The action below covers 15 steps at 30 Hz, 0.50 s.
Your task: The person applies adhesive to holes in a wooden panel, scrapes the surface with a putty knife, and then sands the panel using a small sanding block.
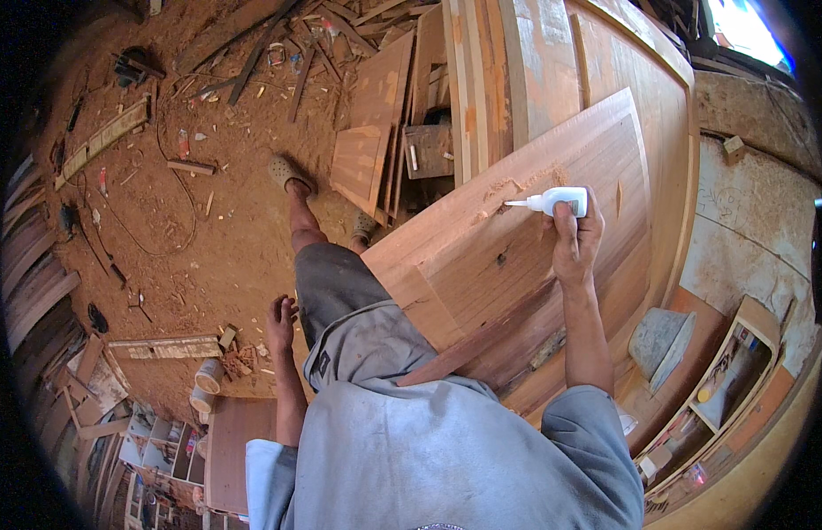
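Note:
My right hand (pixel 577 240) grips a small white glue bottle (pixel 566 201), tilted on its side with its thin nozzle pointing left. The nozzle tip is over a wooden panel (pixel 482 274), close to a dark spot in the wood; I cannot tell if it touches. Light sawdust (pixel 526 180) lies in a patch just beyond the tip. The panel slopes across my front, its lower edge near my lap. Down by my left thigh hangs my left hand (pixel 283 320), fingers loosely bent and apart, holding nothing.
Larger framed wooden panels (pixel 636 62) lie beneath and beyond the work panel. Several boards (pixel 372 168) lean beside them. A grey bucket (pixel 660 340) and a wooden tray of small items (pixel 725 380) stand at right. Wood scraps (pixel 300 84) and a cord (pixel 177 247) litter the dirt floor.

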Available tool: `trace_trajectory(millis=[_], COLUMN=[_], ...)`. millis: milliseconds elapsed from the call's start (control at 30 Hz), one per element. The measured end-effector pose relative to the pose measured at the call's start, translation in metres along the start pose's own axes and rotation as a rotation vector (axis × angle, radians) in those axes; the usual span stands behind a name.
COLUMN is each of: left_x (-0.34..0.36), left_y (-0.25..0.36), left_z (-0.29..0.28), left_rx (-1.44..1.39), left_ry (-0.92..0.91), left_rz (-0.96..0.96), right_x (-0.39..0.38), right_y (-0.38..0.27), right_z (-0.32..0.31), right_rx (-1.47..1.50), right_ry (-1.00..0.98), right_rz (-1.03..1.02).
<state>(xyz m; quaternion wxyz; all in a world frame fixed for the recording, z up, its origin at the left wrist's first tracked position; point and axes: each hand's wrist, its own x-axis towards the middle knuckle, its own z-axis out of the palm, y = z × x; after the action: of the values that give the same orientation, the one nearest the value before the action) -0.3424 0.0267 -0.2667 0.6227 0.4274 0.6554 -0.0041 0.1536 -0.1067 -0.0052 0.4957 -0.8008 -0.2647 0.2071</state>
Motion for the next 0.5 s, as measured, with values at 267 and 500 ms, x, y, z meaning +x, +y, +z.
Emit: trace_trajectory(millis=[267,500], left_x=[0.0016,0.0031], left_y=[-0.0004,-0.0059], left_z=[-0.0020,-0.0033], left_rx=[0.020,0.002], left_ry=[0.006,-0.006], left_rz=[0.005,0.007], right_x=[-0.0003,-0.0003], right_y=[-0.0025,-0.0014], right_z=[0.0007,0.0015], right_rx=[0.011,0.044], right_ry=[0.006,-0.006], right_rz=[0.018,0.020])
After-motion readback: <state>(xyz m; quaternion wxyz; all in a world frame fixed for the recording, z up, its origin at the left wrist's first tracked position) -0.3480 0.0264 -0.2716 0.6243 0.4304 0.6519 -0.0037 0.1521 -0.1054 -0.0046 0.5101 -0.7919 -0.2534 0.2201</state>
